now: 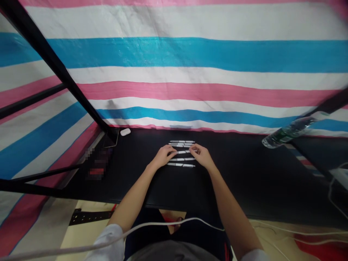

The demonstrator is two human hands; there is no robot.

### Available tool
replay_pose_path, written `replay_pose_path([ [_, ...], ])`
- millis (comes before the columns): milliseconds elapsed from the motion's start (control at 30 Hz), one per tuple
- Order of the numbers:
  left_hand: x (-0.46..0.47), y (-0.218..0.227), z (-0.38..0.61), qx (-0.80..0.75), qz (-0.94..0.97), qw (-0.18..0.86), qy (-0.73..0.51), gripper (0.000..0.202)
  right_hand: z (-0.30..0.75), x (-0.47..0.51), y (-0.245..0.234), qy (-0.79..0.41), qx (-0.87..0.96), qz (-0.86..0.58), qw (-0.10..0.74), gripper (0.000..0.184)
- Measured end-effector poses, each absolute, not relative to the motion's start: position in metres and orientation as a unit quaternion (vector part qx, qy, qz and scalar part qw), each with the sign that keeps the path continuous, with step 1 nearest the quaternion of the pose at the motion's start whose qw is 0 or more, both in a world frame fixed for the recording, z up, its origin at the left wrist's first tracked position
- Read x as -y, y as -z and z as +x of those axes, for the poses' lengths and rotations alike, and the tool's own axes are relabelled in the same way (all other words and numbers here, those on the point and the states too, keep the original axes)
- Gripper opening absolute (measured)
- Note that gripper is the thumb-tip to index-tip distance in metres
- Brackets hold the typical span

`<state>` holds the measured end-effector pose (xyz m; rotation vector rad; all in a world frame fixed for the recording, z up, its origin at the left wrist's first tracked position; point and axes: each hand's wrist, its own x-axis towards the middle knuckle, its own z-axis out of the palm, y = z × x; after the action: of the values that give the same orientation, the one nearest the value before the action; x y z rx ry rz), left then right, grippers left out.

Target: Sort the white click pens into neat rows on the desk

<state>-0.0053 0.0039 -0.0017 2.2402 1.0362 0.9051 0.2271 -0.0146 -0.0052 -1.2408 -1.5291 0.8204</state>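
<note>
Several white and grey pens lie in a row, one behind another, roughly parallel on the black tabletop [174, 188]. My left hand [164, 156] pinches the left end of a middle pen [183, 152], and my right hand [201, 156] has its fingers closed at that pen's right end. This pen tilts slightly, its right end farther back. Beyond it, two pens sit close together, the far pen [182, 141] almost touching its neighbour. Nearer to me are another pen [182, 159] and the nearest pen [181, 165], spaced apart. My fingers cover some of the pen ends.
A clear plastic bottle [292, 132] is at the back right. At the back left lies a small white case [125, 132]; a blurred dark and red item [98, 165] is at the left. Black frame bars and striped sheeting [190, 54] surround the table. A white cable [163, 223] crosses before me.
</note>
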Motion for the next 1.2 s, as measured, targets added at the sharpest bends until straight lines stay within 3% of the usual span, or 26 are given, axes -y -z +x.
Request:
replay_pose_path([
  [133, -0.005, 0.004, -0.006, -0.384, 0.835, 0.25, -0.303, 0.018, 0.235, 0.014, 0.009, -0.287, 0.723, -0.474, 0.413, 0.004],
  [433, -0.002, 0.004, -0.004, -0.397, 0.844, 0.23, -0.279, 0.013, 0.236, 0.015, 0.011, -0.234, 0.781, -0.476, 0.329, 0.008],
  [800, 0.008, -0.003, 0.002, -0.34, 0.886, 0.248, -0.197, 0.05, 0.233, 0.017, 0.011, -0.22, 0.797, -0.468, 0.311, 0.015],
  [1200, 0.009, -0.003, 0.005, -0.317, 0.899, 0.248, -0.175, 0.036, 0.227, 0.017, 0.008, -0.218, 0.798, -0.454, 0.33, 0.015],
])
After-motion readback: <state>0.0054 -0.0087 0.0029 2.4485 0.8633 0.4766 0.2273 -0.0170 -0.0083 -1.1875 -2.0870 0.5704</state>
